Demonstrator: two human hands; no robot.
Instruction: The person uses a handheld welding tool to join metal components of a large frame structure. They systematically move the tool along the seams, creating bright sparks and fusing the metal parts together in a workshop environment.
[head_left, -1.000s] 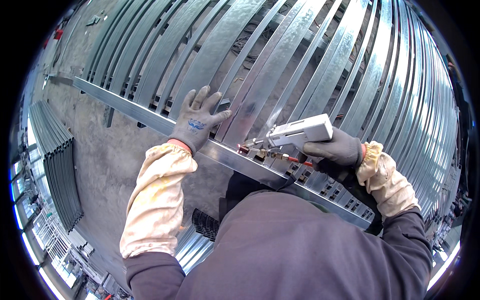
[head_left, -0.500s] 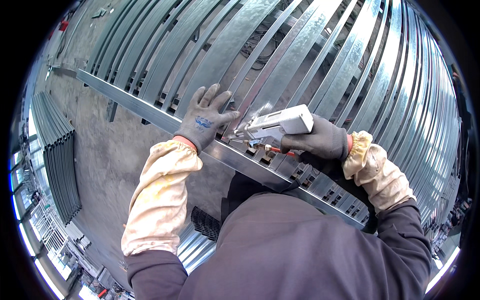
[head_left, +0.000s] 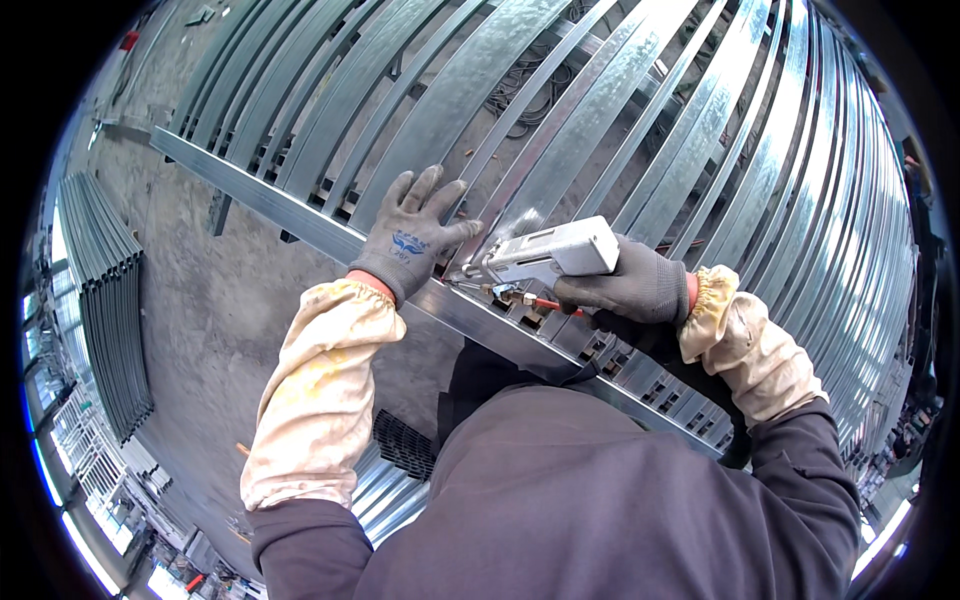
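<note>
My left hand point(head_left: 412, 238), in a grey work glove, lies with its fingers spread over the ends of the galvanized metal tubes point(head_left: 455, 105). Its thumb reaches toward the tip of a silver handheld welding gun point(head_left: 560, 250). My gloved right hand point(head_left: 632, 282) is closed around the gun's rear. The gun's nozzle points left and down at a joint where a tube meets the long cross rail point(head_left: 265, 202). Beneath its body run brass fittings and a red-ended feed line point(head_left: 545, 303). The exact contact at the nozzle tip is too small to make out.
Many parallel tubes stretch away from the rail, on the right as well. A stack of bent-looking metal profiles point(head_left: 108, 310) lies on the concrete floor at left. Coiled cable point(head_left: 525, 100) shows beneath the tubes. More bundled tubes point(head_left: 392, 500) lie near my left elbow.
The gun and my right hand have shifted very slightly to the left and down. My left hand stays in nearly the same place; the whole view has moved a little.
</note>
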